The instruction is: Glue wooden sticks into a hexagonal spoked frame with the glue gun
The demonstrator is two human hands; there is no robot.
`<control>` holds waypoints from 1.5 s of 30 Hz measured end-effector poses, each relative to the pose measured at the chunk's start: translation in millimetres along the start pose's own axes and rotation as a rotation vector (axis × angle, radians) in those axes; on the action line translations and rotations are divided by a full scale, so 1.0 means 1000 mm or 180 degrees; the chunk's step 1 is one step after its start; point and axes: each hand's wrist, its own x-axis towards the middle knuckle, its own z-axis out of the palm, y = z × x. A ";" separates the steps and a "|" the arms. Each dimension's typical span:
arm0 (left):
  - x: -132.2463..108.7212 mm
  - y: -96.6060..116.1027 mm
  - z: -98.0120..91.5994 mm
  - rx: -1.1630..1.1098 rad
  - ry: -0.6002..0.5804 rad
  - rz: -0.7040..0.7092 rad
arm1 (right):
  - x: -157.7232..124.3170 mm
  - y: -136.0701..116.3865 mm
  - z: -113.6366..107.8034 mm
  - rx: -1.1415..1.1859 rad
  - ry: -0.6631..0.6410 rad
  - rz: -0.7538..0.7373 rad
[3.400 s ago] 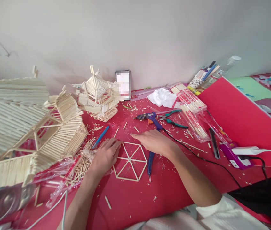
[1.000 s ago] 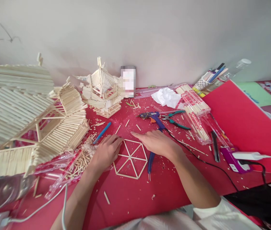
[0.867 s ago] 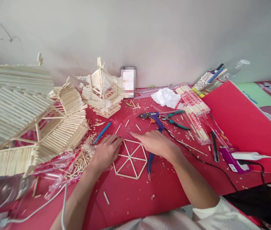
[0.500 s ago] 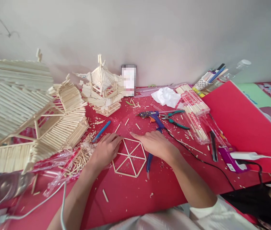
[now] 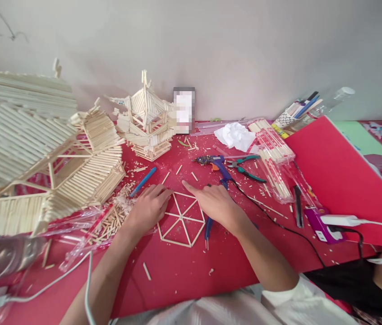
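A flat hexagonal stick frame [image 5: 181,218], with spokes meeting at its centre, lies on the red tabletop. My left hand [image 5: 150,205] is at its upper left corner, fingers bent and close together on the sticks; the exact grip is partly hidden. My right hand [image 5: 215,202] rests over the upper right side, its index finger stretched out past the top edge and the other fingers curled beneath. Nothing shows held in it. A blue tool with two thin metal prongs [image 5: 208,229] lies partly under that hand.
A glue gun [image 5: 216,163] and green-handled cutters [image 5: 246,169] lie beyond my right hand. Stick-built models [image 5: 148,119] stand at the left and back. Cut sticks [image 5: 112,223], a blue pen [image 5: 142,181], packaged sticks [image 5: 272,149] and a purple power strip [image 5: 324,228] surround the work.
The whole view has shifted slightly. Both hands keep nearly the same place on the frame, and the right index finger remains stretched out.
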 end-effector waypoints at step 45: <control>0.000 -0.001 0.002 -0.0122 0.0077 -0.0108 | -0.003 -0.009 0.000 0.0130 -0.0049 0.0068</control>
